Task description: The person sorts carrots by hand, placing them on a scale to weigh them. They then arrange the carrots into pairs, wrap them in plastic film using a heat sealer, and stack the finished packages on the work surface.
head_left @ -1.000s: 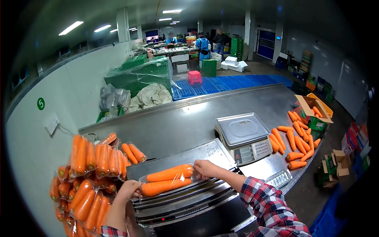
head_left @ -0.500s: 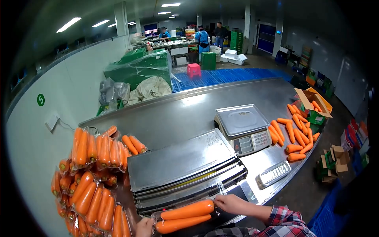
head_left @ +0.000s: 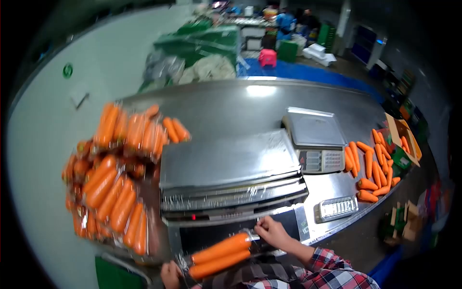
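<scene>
Two large carrots (head_left: 221, 255) in clear film lie at the front edge of the wrapping machine (head_left: 231, 161), near its black plate (head_left: 207, 237). My left hand (head_left: 171, 274) is closed on the film at their left end. At the right end, my right hand (head_left: 270, 231) has its fingers pinched together near the film; what they hold is too small to make out. On the left is a pile of film-wrapped carrots (head_left: 113, 195). A digital scale (head_left: 315, 130) stands behind and right of the machine, with loose carrots (head_left: 378, 168) beyond it.
A clear plastic tray (head_left: 338, 208) lies right of the machine. An open cardboard box (head_left: 395, 132) with carrots stands at the table's right end. Beyond the table are a pink stool (head_left: 267, 58), green crates and people in the distance.
The view has shifted, blurring the frame. The wrapped carrots and both hands are a little further left of the machine's right side, and my right hand has risen slightly above the carrots' end.
</scene>
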`<state>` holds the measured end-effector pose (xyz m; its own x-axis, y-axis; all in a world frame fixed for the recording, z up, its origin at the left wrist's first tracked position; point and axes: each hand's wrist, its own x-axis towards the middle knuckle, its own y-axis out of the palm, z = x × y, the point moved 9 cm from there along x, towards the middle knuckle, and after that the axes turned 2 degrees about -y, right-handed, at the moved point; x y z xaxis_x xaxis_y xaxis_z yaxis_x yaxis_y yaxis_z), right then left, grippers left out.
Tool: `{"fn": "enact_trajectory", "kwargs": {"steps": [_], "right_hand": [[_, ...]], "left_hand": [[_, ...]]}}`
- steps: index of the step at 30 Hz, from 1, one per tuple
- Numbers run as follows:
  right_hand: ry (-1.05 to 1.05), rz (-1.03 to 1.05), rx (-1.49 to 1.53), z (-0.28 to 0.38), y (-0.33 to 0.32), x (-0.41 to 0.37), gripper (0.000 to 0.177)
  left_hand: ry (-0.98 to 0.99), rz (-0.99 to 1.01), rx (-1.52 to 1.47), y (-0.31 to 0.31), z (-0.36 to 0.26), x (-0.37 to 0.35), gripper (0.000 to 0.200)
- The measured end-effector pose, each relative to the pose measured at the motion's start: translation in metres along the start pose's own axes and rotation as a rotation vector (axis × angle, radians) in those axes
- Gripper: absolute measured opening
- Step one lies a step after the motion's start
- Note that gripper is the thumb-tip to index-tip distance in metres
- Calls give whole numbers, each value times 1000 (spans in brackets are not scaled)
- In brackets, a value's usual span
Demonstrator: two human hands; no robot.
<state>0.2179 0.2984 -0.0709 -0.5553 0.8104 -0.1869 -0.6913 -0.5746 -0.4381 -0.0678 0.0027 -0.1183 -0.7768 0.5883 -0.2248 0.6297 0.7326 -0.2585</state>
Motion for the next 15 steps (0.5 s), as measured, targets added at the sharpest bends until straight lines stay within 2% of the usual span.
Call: {"fn": "enact_trajectory", "kwargs": {"steps": [1, 3, 4, 5, 6, 7, 8, 11, 14, 15], "right_hand": [[-76, -9, -94, 8, -4, 2, 21], [-217, -101, -134, 18, -12, 6, 16], [-128, -69, -181, 9, -14, 7, 10], [-51, 15, -46, -17, -10, 11, 5], [-60, 39, 12, -19, -10, 11, 3], [-67, 68, 51, -18, -9, 11, 6], [-66, 41, 83, -16, -10, 11, 9], [0, 79, 130, -15, -7, 11, 9], [-52, 72, 128, -12, -5, 12, 8], [-46, 89, 139, -13, -5, 11, 8]], "left_hand": [[-58, 22, -106, 6, -12, -5, 35], [-302, 140, -412, 20, 0, -18, 33], [-490, 72, -671, 24, 24, -22, 32], [-669, -5, -903, 34, 43, -28, 33], [-668, 202, -1150, 41, 70, -26, 32], [-741, 113, -1205, 45, 59, -32, 30], [-663, 101, -1186, 45, 62, -30, 28], [-351, -219, -362, 17, 30, -26, 31], [-337, -324, -438, 18, 32, -30, 32], [-460, -262, -594, 26, 38, -33, 32]]}}
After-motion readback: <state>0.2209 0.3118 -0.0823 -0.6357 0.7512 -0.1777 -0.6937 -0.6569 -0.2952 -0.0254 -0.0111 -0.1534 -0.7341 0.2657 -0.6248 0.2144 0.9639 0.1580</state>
